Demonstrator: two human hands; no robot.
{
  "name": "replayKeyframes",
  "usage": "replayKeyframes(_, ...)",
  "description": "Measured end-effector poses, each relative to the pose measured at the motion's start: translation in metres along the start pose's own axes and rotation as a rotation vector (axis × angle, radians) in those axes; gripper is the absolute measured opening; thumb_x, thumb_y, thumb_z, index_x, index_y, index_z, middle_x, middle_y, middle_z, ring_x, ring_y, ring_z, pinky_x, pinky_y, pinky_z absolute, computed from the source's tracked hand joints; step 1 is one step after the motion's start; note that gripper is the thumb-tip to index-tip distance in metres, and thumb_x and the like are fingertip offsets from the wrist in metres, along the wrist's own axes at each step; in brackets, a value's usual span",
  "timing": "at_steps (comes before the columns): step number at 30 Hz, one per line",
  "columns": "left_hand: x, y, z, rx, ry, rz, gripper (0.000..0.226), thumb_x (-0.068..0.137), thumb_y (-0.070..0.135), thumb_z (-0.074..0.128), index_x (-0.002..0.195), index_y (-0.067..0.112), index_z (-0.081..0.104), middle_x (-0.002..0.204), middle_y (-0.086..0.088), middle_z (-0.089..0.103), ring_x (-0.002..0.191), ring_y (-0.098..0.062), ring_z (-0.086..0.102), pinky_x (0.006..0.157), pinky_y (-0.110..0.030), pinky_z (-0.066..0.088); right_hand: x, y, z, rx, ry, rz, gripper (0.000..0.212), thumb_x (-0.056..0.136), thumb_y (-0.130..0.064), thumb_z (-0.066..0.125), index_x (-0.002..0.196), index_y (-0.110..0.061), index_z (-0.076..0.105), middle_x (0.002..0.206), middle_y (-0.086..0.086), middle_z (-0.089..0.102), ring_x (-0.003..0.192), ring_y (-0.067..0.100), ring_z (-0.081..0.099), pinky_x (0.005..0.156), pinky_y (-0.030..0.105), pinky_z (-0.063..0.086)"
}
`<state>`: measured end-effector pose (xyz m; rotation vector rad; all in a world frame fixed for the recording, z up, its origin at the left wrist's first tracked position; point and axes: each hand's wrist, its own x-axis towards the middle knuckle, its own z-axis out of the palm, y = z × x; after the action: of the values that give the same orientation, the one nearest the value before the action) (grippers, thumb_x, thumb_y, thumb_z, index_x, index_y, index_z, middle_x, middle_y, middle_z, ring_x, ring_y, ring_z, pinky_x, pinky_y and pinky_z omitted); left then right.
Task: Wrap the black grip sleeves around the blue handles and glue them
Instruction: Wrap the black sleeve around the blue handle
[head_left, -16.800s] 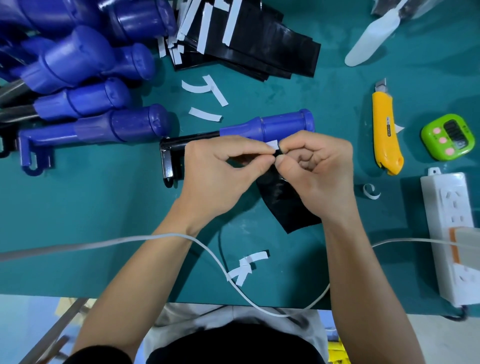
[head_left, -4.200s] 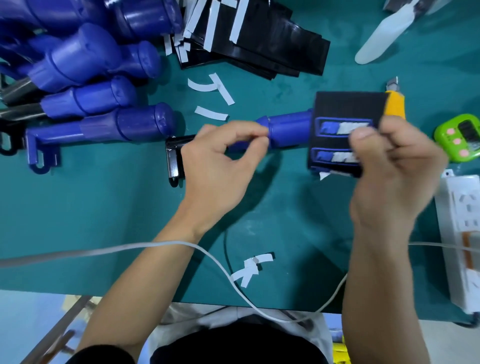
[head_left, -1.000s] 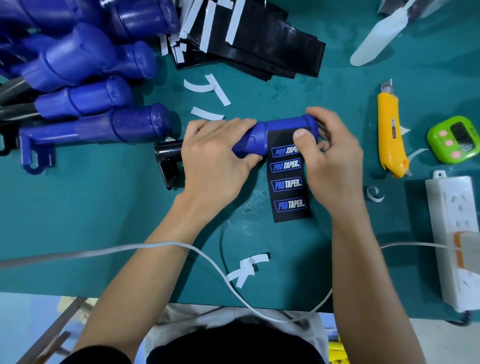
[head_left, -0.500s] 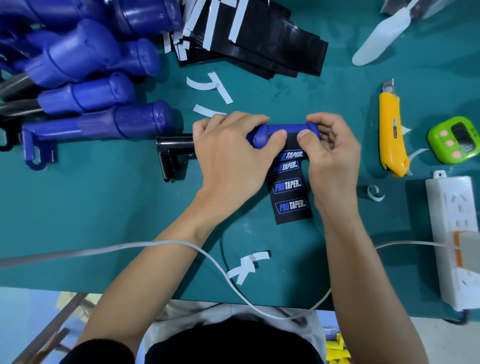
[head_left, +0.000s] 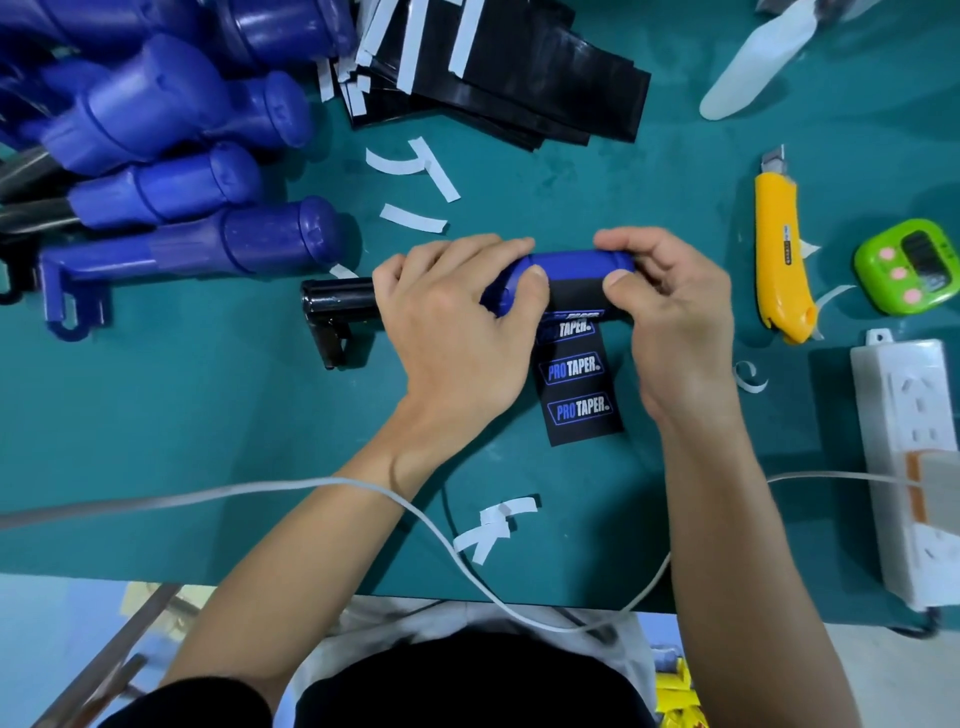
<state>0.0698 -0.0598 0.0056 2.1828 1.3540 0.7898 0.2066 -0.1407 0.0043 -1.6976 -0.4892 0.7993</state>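
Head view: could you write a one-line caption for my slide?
Left hand and right hand grip a blue handle on the green table, wrapping a black grip sleeve partly around it.

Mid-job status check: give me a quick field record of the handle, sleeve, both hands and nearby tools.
handle: blue handle lies sideways on the green table, black metal end pointing left
sleeve: black grip sleeve has its top edge on the handle, the rest flat toward the person, print up
left: left hand grips the handle's left part
right: right hand grips the right end, thumb pressing the sleeve
wrap: not yet wound round
nearby: yellow utility knife and green timer at right; stack of spare sleeves farther back
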Motion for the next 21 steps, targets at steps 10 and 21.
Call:
replayKeyframes(10, -0.006, -0.004, 0.006, 0.012, 0.079, 0.071, 0.021, 0.096, 0.032, 0.063, 0.1, 0.029, 0.083, 0.103, 0.015, 0.077, 0.096, -0.016, 0.066, 0.098, -0.037, 0.033, 0.005, 0.003, -0.006, -0.103, -0.068, -0.063, 0.023, 0.095, -0.014, 0.058, 0.1, -0.032, 0.071, 0.113, -0.008, 0.077, 0.115, 0.005, 0.07, 0.098, 0.031, 0.054)
replayKeyframes(21, 0.001, -0.008, 0.001, 0.056, -0.053, 0.096, 0.029, 0.095, 0.048, 0.066, 0.108, 0.027, 0.08, 0.108, 0.012, 0.076, 0.1, -0.016, 0.064, 0.101, -0.036, 0.03, 0.003, -0.004, -0.007, -0.186, -0.091, -0.043, 0.023, 0.095, -0.02, 0.056, 0.106, -0.033, 0.073, 0.103, -0.024, 0.076, 0.104, 0.0, 0.071, 0.092, 0.028, 0.055)
